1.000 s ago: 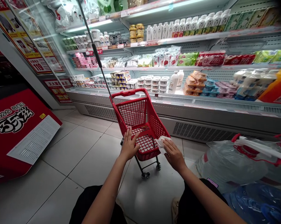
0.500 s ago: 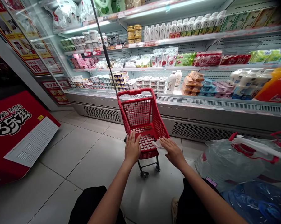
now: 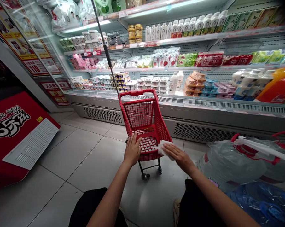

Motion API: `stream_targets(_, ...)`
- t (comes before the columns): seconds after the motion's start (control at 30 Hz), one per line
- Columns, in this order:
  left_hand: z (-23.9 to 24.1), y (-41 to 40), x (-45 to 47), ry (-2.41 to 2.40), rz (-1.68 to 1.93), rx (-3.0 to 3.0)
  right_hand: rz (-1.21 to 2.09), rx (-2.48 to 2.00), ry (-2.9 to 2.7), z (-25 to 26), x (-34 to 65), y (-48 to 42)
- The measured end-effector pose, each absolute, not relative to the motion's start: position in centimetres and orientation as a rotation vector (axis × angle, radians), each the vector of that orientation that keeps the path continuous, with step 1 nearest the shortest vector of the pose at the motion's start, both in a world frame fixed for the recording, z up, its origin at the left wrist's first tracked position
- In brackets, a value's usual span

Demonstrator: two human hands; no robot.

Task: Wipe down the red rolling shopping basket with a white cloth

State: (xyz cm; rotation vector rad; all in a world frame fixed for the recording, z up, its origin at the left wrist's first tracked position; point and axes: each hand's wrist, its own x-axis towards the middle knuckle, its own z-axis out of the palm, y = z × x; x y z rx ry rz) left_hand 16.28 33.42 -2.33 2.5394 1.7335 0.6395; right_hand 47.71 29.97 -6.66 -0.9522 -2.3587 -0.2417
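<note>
A small red shopping cart with a grid basket stands upright in front of me. My left hand lies over the near left edge of its basket, fingers stretched out; its palm is hidden from me. At the near right corner, my right hand presses a crumpled white tissue against the rim. Part of the tissue shows beyond the fingertips and below the hand. A thin dark pole rises from the cart's far left corner.
Behind the cart runs a lit dairy cooler with stocked shelves. Wrapped large water bottles stand close on my right, and a phone lies beside them. A red freezer is at left. Grey floor tiles lie between.
My right hand has moved slightly right and toward me along the cart's corner, and more of the tissue shows. My left hand stays at the left edge, and the cart has barely shifted.
</note>
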Motion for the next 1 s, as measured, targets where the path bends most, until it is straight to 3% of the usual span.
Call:
stream_targets(0.13, -2.4, 33.5, 16.6, 1.698, 0.623, 2.537, -0.283, -1.082, -2.181, -6.9, 48.0, 30.0)
stream_targets(0.4, -2.9, 33.5, 16.3, 1.728, 0.707, 2.508, -0.271, -1.05, -2.235, -7.2, 38.3, 27.8)
stream_targets(0.53, -2.7, 33.5, 14.8, 1.671, 0.668, 2.523, -0.264, -0.936, -2.345, -6.8, 41.0, 28.4)
stream_targets(0.73, -2.8, 33.5, 14.3, 1.613, 0.67, 2.519, -0.272, -1.105, -2.184, -6.5, 46.3, 29.1)
stream_targets(1.0, -3.1, 33.8, 15.3, 1.62, 0.728, 2.524, -0.26, -1.024, -2.221, -7.2, 35.2, 27.9)
